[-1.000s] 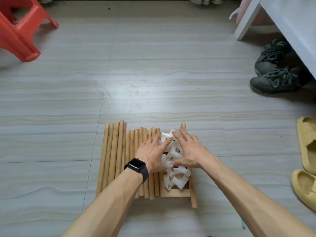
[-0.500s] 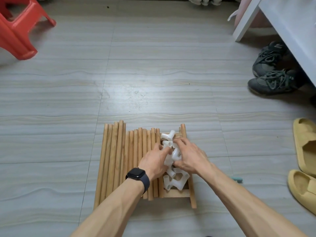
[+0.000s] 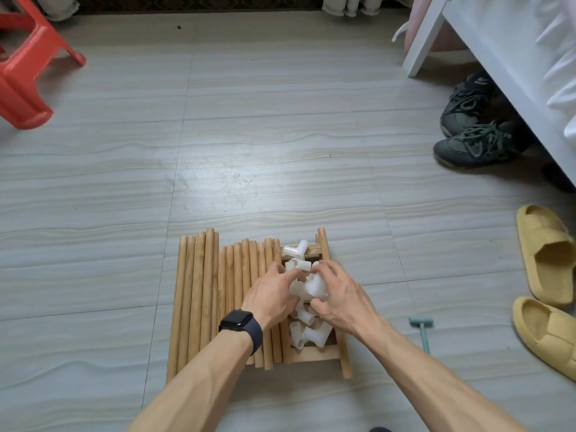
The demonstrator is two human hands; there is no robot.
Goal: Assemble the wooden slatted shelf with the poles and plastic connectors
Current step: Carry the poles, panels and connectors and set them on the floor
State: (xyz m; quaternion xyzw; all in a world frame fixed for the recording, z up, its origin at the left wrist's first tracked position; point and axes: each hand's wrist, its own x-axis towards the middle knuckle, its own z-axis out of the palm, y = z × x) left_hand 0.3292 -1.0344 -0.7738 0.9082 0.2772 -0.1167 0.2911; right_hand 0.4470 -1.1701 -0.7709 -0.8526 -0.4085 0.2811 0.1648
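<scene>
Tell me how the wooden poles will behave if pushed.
The wooden poles look round and smooth, so a sideways push would likely roll them. They look stiff; lying loose side by side, one may nudge its neighbours.

Lower centre of the frame: pale round wooden poles (image 3: pixel 212 291) laid flat on the floor, side by side and touching, all running up and down the frame, far ends uneven, the leftmost few longer than the rest. Just right of them, a wooden slatted shelf (image 3: pixel 314 353), flat, left part hidden under the poles, only a near crossbar, a far crossbar and the right side rail showing. Heaped on it, white plastic connectors (image 3: pixel 311 286): short tubular T- and corner-pieces with open round sockets, jumbled at all angles, 1 resting alone at the far crossbar, several by the near crossbar, the middle cluster gripped between 2 hands, left hand (image 3: pixel 271 294) and right hand (image 3: pixel 339 297).
</scene>
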